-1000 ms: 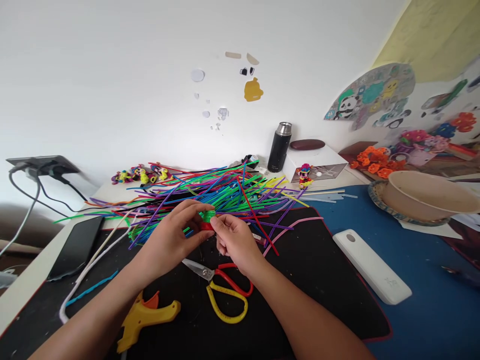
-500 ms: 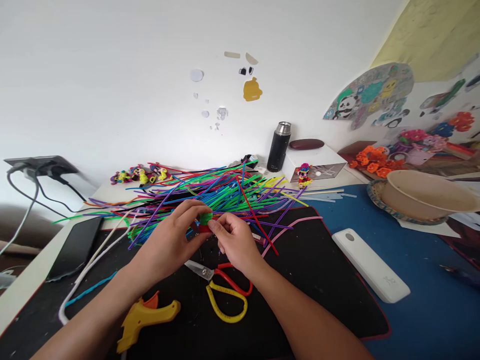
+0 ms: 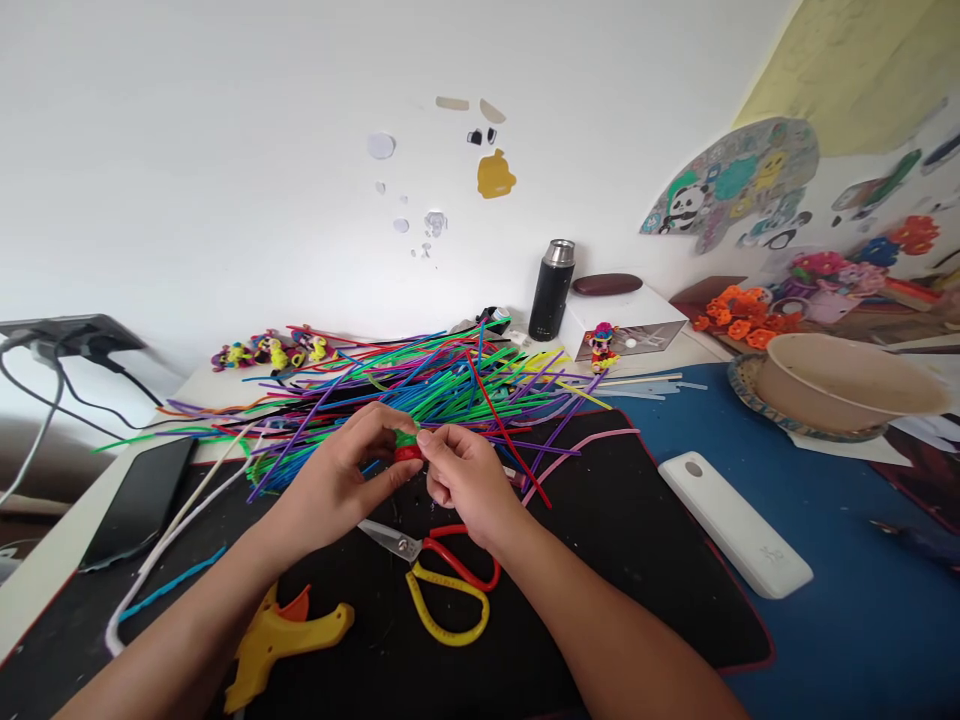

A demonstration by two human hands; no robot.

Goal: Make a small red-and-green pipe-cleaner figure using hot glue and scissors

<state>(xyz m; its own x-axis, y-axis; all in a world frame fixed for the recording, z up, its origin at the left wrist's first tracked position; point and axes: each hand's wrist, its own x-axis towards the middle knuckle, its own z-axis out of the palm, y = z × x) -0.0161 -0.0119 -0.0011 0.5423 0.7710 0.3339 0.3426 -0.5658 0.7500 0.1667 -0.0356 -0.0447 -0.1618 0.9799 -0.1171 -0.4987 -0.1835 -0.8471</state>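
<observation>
A small green and red piece, apparently of fuzzy craft stems, is held up over the black mat. My left hand pinches it from the left, thumb at the red part below and fingers at the green above. From the right, the thumb and forefinger of my right hand close on its edge, the other fingers curled in. Just under my hands lie scissors with one red and one yellow handle. A yellow glue gun with an orange trigger rests beside my left forearm.
A heap of coloured craft stems spreads behind my hands. A black flask and a white box bearing a small figure stand at the back. A white power bank and a bowl are right; a phone left.
The view has shifted slightly. In my hands the piece has turned a little, showing more of its red part, and my left fingers have closed nearer to my right hand.
</observation>
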